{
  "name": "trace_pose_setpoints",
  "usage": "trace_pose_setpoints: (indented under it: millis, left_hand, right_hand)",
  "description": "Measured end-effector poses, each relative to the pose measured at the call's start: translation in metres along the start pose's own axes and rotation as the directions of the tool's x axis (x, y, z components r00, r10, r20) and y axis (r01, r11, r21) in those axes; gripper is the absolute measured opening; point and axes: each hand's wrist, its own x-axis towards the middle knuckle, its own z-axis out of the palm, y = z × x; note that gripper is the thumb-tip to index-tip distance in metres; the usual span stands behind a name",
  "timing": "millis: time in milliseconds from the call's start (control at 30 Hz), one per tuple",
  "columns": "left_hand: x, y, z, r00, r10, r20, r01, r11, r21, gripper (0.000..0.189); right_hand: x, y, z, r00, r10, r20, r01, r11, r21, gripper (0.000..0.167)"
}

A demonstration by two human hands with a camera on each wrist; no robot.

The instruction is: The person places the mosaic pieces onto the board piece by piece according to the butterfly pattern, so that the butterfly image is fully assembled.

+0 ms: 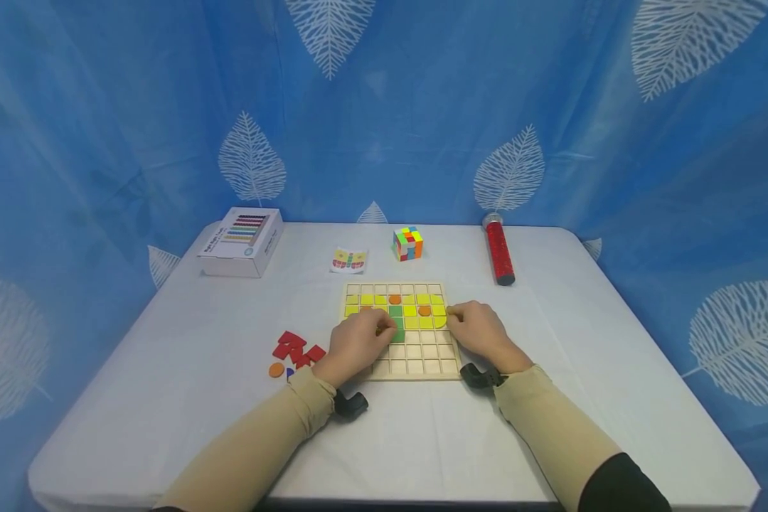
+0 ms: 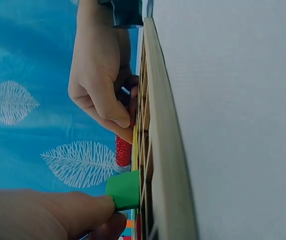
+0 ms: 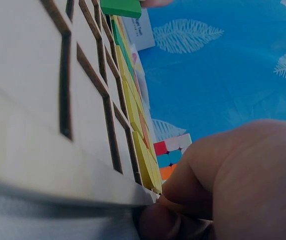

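Note:
A light wooden grid board (image 1: 414, 368) lies on the table, its far rows filled with yellow tiles (image 1: 425, 322), a few round orange pieces (image 1: 395, 299) and green tiles (image 1: 395, 311) down the middle. My left hand (image 1: 360, 340) reaches over the board's left half and pinches a square green tile (image 2: 124, 190) between thumb and finger, its edge right at the grid. At the board's right edge, beside the yellow tiles, my right hand (image 1: 481, 331) grips the rim with curled fingers; in the right wrist view its fingertips (image 3: 165, 200) meet the wood there.
Several red tiles (image 1: 288, 341) and a round orange piece (image 1: 276, 370) lie left of the board. Behind it are a small picture card (image 1: 348, 261) and a puzzle cube (image 1: 408, 244). A white box (image 1: 242, 242) stands back left, a red glittery tube (image 1: 500, 252) back right.

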Motion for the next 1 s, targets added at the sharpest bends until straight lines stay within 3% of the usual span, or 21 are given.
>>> trace_pose_setpoints:
  millis: [467,767,1000]
  left_hand:
    - [-0.0007,-0.0023,0.001,0.999,0.043,-0.015,-0.042,0.998,0.056,0.012]
    - [-0.0008,-0.004,0.0007,0.998,0.059,0.01,-0.06,0.991,0.123,0.01]
    - [-0.0024,-0.0052,-0.0054,1.0,0.024,-0.001,-0.024,0.991,0.13,0.014]
  right_hand:
    - [0.0004,-0.0009,-0.0021,1.0,0.005,0.007,-0.005,1.0,-0.002,0.042]
    - [0.0014,-0.0008,-0.0004,1.0,0.011,0.011,-0.011,1.0,0.004,0.043]
    - [0.0008,-0.0005,-0.0006,1.0,0.003,0.006,-0.003,1.0,-0.001,0.042]
